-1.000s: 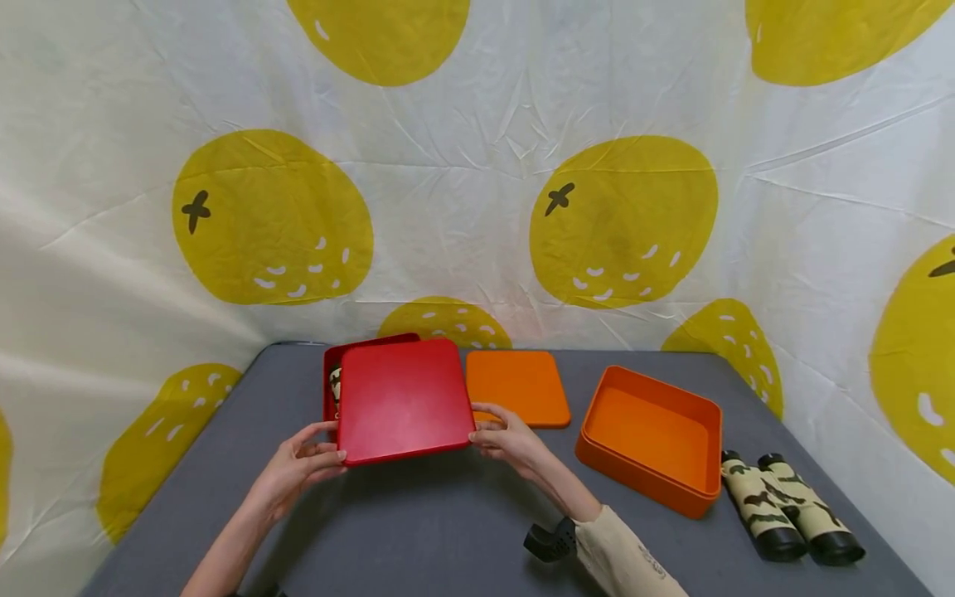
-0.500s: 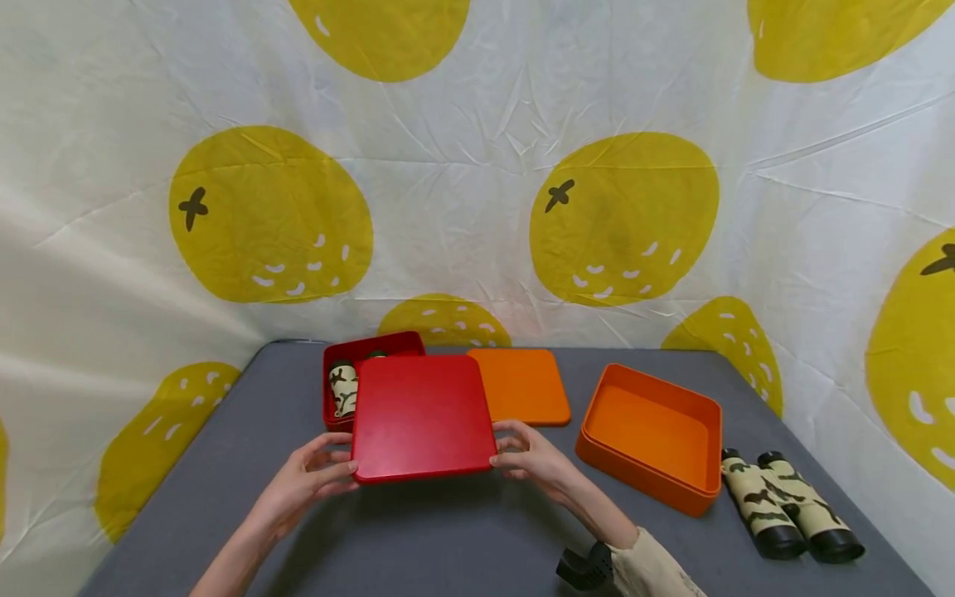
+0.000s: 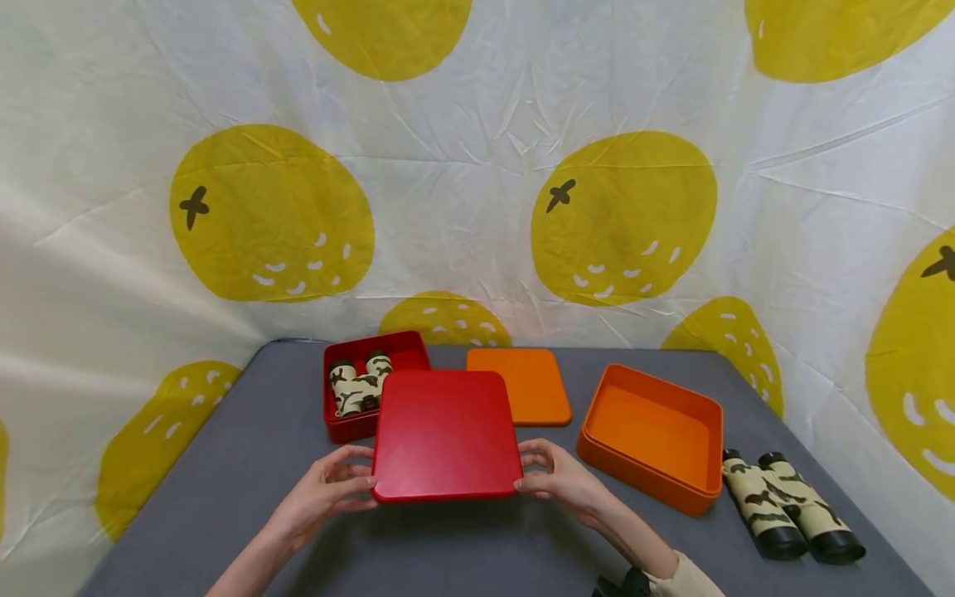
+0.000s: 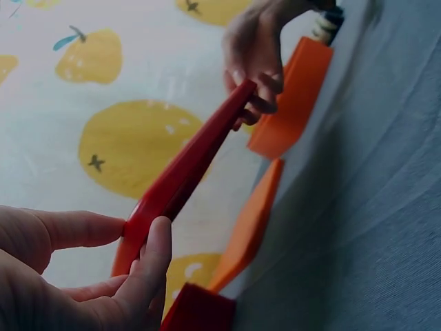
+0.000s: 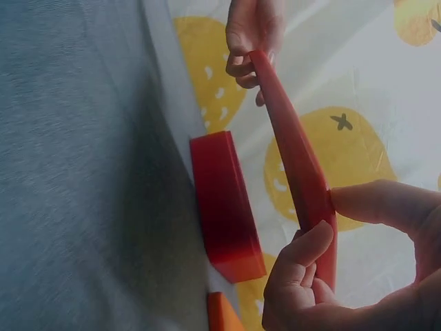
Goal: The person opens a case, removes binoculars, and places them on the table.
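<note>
Held level between both hands is a red square lid (image 3: pixel 448 435), raised above the grey table. My left hand (image 3: pixel 324 496) pinches its left edge, thumb on top and fingers beneath, as the left wrist view shows. At the opposite edge my right hand (image 3: pixel 563 485) pinches it the same way. Behind the lid, at the back left, stands the red box (image 3: pixel 354 429) without a cover. Camouflage binoculars (image 3: pixel 356 391) lie inside it, their near right part hidden by the lid.
An orange lid (image 3: pixel 522 385) lies flat at the back middle. To the right stands an uncovered orange box (image 3: pixel 649 478). A second pair of camouflage binoculars (image 3: pixel 783 506) lies near the table's right edge. A fruit-printed curtain (image 3: pixel 448 224) hangs behind the table.
Both hands have carried the red lid off the red box, toward me and to the right. The binoculars in the red box have come into view. Everything on the right stays in place.
</note>
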`<state>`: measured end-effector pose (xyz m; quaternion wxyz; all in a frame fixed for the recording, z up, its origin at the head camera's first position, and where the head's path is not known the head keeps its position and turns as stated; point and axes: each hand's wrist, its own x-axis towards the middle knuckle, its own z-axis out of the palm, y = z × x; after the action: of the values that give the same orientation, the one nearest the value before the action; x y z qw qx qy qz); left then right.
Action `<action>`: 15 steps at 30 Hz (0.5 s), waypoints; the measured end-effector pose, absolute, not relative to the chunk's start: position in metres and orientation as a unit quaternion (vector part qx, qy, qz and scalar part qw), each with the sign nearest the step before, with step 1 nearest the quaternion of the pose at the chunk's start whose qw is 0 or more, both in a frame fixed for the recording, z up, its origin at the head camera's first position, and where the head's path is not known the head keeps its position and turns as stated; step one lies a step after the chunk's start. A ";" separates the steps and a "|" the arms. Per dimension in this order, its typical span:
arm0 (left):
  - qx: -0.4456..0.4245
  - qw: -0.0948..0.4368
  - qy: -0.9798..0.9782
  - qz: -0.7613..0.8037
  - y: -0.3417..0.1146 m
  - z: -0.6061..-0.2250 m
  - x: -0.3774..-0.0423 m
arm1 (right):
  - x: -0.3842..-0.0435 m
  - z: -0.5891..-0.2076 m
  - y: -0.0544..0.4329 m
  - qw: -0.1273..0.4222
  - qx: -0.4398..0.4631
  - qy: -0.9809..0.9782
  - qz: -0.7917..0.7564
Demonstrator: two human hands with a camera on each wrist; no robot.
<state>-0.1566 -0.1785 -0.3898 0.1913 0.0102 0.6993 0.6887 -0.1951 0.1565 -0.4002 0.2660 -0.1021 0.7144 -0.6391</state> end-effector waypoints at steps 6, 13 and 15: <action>0.020 0.210 0.697 0.685 -0.168 -0.397 -0.155 | -0.187 -0.401 0.170 0.269 -0.115 0.729 -0.619; 0.035 0.239 0.680 0.692 -0.157 -0.406 -0.153 | -0.176 -0.404 0.187 0.283 -0.116 0.737 -0.602; 0.036 0.248 0.673 0.696 -0.154 -0.409 -0.153 | -0.173 -0.406 0.192 0.286 -0.113 0.739 -0.599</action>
<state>-0.1527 -0.1535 -0.4088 0.2478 0.0364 0.6730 0.6959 -0.1731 0.1921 -0.4059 0.2860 -0.1133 0.7392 -0.5991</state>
